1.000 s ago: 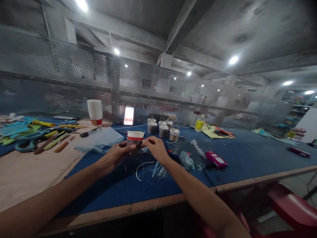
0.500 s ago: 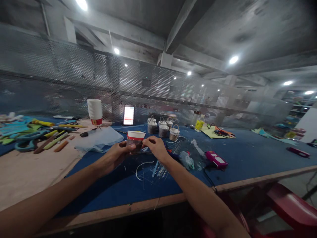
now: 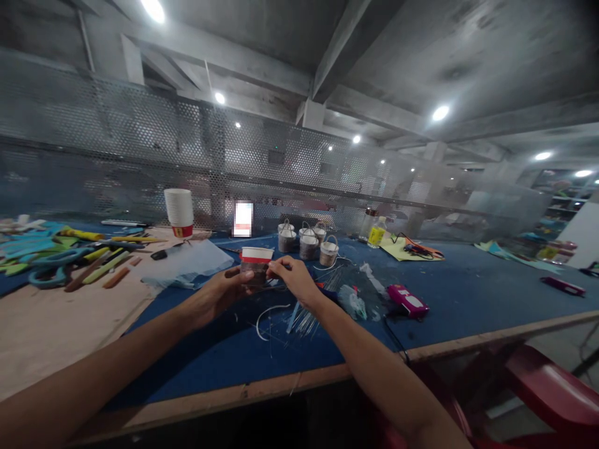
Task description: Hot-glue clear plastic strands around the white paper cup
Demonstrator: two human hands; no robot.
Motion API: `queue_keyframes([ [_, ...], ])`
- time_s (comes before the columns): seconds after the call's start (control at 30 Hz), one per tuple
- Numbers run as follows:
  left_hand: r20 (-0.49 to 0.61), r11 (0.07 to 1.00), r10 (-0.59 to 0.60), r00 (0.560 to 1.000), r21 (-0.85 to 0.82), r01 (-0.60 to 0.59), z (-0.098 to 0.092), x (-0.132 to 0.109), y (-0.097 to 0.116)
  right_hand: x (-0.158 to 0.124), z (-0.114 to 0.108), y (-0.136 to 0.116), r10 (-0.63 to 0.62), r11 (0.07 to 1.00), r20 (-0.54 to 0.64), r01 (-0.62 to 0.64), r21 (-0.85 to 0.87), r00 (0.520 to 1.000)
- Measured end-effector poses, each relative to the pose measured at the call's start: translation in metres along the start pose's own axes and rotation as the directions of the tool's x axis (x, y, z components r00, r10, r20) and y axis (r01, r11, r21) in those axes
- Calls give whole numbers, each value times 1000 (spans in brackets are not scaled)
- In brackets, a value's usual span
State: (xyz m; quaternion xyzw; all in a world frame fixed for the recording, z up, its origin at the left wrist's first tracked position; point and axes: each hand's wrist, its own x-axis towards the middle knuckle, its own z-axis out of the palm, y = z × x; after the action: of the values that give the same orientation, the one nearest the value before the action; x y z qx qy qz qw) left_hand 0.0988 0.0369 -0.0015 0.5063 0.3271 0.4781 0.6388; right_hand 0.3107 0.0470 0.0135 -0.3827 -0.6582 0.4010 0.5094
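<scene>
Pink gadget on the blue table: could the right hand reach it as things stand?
Probably yes. The pink gadget lies right of the right hand, with only low plastic wrappers between; the hand is busy at the cup, though.

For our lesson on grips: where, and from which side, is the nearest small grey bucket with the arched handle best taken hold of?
Probably by the arched handle, pinched at its top from above. The small grey bucket stands upright and its hoop is clear overhead, while three like buckets crowd its left and rear.
</scene>
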Motion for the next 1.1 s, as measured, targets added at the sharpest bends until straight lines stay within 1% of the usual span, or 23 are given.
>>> queue_keyframes([
  [0.1, 1, 1000, -6, 1000, -10, 6, 6, -3, 4, 1, 1, 3, 36, 998, 4, -37, 55, 999],
  [0.2, 36, 1000, -1, 999, -30, 2, 12, -6, 7, 2, 1, 5, 1, 999, 4, -1, 38, 1000],
  [0.27, 38, 999, 12, 999, -38, -11, 14, -6, 6, 1, 2, 5, -24, 1000, 10, 24, 16, 1000],
  [0.33, 23, 1000, 17, 1000, -27, -17, 14, -5, 4, 0, 2, 5, -30, 1000, 13, 30, -4, 999],
  [0.53, 15, 1000, 17, 1000, 2, -17, 13, -5, 4, -2, 0, 1, -52, 988, 5, 52, -146, 999],
  [0.73, 53, 1000, 13, 998, -8, -13, 11, -6, 3, -2, 1, 1, -41, 983, -1, 40, -179, 999],
  [0.8, 41, 1000, 10, 999, -5, -10, 11, -5, 3, -1, 1, 3, -42, 986, -7, 40, -165, 999],
  [0.97, 16, 1000, 15, 1000, -25, -14, 11, -5, 6, 2, -2, 5, -22, 998, -26, 20, -52, 999],
  [1.03, -30, 999, 20, 999, -26, -21, 11, -5, 8, 1, -2, 3, -35, 998, -5, 35, -57, 999],
  [1.1, -77, 999, 29, 997, -23, -31, 10, -5, 10, -2, -2, 0, -66, 993, 51, 70, -98, 997],
])
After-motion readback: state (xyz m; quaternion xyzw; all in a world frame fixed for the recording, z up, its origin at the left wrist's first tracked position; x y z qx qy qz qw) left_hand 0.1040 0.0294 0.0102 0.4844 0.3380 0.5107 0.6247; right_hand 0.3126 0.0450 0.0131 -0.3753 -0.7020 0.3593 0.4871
